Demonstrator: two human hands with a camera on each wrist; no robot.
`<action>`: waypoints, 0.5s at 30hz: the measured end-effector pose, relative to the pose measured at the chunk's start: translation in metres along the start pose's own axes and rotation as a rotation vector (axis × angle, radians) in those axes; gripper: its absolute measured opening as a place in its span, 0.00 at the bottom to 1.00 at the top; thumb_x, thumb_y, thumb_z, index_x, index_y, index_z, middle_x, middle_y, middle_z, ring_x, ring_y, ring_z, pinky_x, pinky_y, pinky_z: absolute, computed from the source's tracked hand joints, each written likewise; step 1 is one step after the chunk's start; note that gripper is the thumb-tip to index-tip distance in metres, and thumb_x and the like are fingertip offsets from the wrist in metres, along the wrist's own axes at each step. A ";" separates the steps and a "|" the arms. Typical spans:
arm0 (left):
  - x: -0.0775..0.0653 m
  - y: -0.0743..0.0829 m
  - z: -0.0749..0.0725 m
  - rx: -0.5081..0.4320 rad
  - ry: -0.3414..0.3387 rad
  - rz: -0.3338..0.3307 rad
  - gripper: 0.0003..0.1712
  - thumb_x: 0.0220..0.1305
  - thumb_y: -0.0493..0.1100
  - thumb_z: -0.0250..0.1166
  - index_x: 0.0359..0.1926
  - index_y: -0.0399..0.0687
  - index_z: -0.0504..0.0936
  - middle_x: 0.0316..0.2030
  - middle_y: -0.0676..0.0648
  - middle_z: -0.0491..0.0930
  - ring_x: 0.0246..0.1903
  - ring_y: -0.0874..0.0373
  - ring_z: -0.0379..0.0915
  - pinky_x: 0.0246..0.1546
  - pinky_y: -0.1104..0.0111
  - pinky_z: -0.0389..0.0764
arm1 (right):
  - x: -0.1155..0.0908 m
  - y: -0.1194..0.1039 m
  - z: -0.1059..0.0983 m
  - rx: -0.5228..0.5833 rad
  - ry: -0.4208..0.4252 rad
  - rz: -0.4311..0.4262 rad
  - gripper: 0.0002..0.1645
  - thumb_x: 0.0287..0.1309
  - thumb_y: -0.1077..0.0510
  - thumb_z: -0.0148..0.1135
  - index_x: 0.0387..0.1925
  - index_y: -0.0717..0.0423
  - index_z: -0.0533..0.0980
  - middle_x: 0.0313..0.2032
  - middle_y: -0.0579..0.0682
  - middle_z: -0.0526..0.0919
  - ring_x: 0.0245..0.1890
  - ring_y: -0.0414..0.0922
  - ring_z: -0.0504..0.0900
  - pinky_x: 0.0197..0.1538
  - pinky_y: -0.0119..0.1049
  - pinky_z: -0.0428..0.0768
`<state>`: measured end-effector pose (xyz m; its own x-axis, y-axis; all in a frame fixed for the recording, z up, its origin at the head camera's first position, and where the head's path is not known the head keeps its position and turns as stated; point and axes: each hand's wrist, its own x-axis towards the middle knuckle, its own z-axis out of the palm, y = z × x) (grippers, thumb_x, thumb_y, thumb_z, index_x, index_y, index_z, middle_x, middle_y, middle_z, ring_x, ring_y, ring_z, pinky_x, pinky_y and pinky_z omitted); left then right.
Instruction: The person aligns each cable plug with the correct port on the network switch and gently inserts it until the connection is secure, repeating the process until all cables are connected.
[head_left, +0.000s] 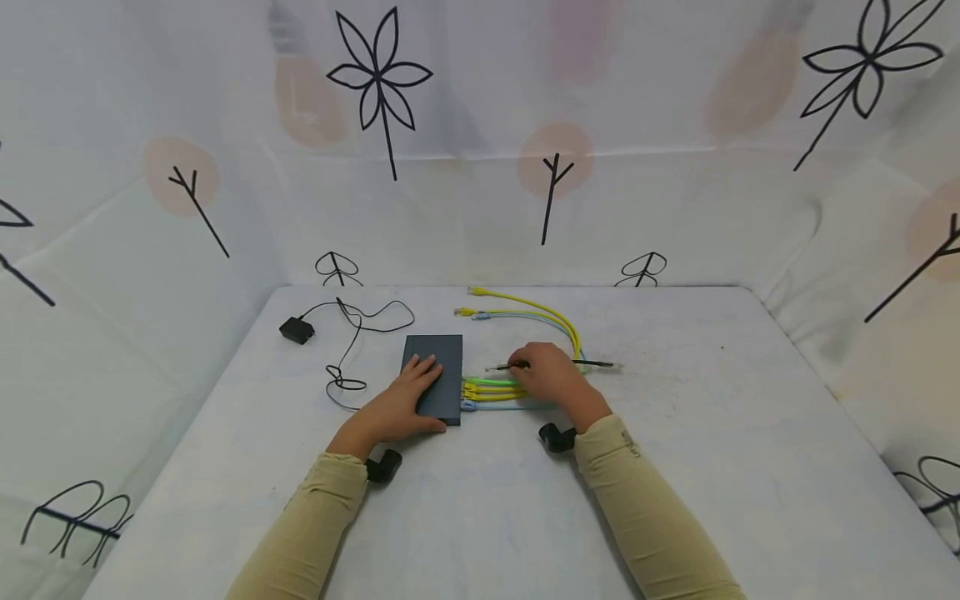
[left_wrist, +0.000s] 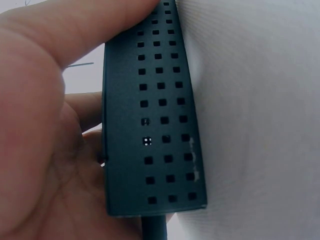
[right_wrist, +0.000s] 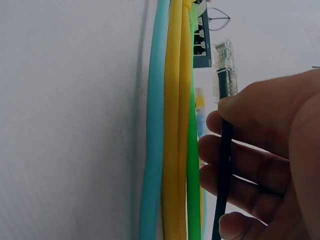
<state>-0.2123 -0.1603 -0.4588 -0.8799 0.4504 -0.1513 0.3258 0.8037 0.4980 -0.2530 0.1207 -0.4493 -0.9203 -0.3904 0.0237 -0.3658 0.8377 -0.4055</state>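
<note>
A dark network switch (head_left: 450, 379) lies flat on the table. My left hand (head_left: 401, 400) rests on it, fingers spread over its top and the thumb along its near, vented side (left_wrist: 160, 112). My right hand (head_left: 551, 375) pinches a black network cable (right_wrist: 224, 150) just behind its clear plug (right_wrist: 224, 56). That plug points towards the switch's port side and is apart from it. A green cable (right_wrist: 192, 175), yellow cables (right_wrist: 171, 125) and a light-blue cable (right_wrist: 156, 100) run from the switch's right side beneath my right hand.
Beyond the right hand, yellow and light-blue cables curve back, their loose plugs (head_left: 477, 292) at the table's far side. A black power adapter (head_left: 297, 330) lies back left, its thin cord (head_left: 351, 333) looping towards the switch. Patterned white cloth (head_left: 480, 208) hangs behind the table.
</note>
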 end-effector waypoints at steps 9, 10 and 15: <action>0.000 0.001 -0.001 -0.007 0.000 -0.005 0.57 0.54 0.62 0.71 0.77 0.56 0.50 0.78 0.53 0.40 0.77 0.50 0.25 0.72 0.46 0.52 | 0.001 -0.001 0.006 0.050 -0.004 -0.024 0.18 0.68 0.53 0.53 0.50 0.56 0.82 0.46 0.53 0.84 0.49 0.51 0.81 0.53 0.47 0.78; 0.000 0.001 -0.001 -0.005 0.001 -0.004 0.57 0.54 0.62 0.71 0.77 0.55 0.50 0.78 0.53 0.40 0.77 0.50 0.25 0.72 0.46 0.52 | 0.002 -0.001 0.006 0.043 -0.004 -0.031 0.18 0.68 0.54 0.53 0.50 0.57 0.82 0.46 0.53 0.84 0.49 0.51 0.81 0.53 0.47 0.79; 0.001 -0.001 0.000 0.000 0.007 0.003 0.57 0.53 0.63 0.71 0.77 0.56 0.50 0.78 0.53 0.40 0.77 0.50 0.25 0.72 0.46 0.52 | 0.002 -0.005 0.007 -0.006 0.020 -0.055 0.16 0.68 0.54 0.54 0.49 0.57 0.82 0.45 0.53 0.84 0.47 0.51 0.81 0.52 0.47 0.79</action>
<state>-0.2133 -0.1608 -0.4596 -0.8816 0.4496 -0.1437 0.3282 0.8026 0.4982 -0.2519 0.1125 -0.4538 -0.9013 -0.4285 0.0637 -0.4167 0.8174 -0.3977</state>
